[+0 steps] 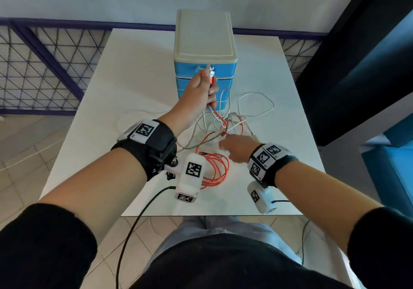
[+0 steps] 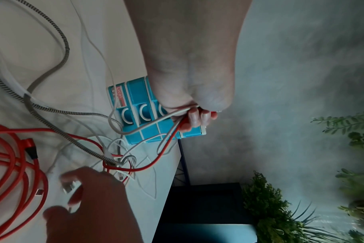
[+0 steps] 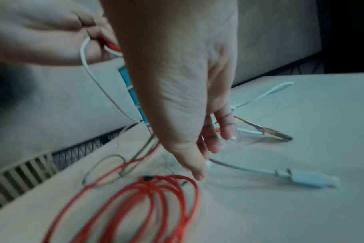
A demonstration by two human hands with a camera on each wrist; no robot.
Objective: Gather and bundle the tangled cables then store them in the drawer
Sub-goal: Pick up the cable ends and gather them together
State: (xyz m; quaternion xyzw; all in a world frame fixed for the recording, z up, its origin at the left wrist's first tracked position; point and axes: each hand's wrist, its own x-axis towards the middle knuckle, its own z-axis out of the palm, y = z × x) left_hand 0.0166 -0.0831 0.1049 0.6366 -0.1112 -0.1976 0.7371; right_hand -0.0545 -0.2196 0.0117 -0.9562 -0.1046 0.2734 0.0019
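My left hand (image 1: 206,87) is raised in front of the blue drawer unit (image 1: 204,43) and grips the ends of a red cable and white cables (image 2: 172,121); a USB plug (image 1: 211,73) sticks up above the fist. These cables hang down into a tangle (image 1: 225,125) of red, white and braided cables on the table. A coil of red cable (image 1: 214,168) lies nearer me. My right hand (image 1: 232,145) reaches down over the tangle, fingers (image 3: 210,144) straight and relaxed, holding nothing I can make out. The drawers (image 2: 135,98) are closed.
The white table (image 1: 134,76) carries a loose white cable loop (image 1: 254,103) right of the drawer unit and a white plug (image 3: 301,179) beside my right hand. A braided cable (image 2: 62,57) trails left. A wire fence and a wall stand behind.
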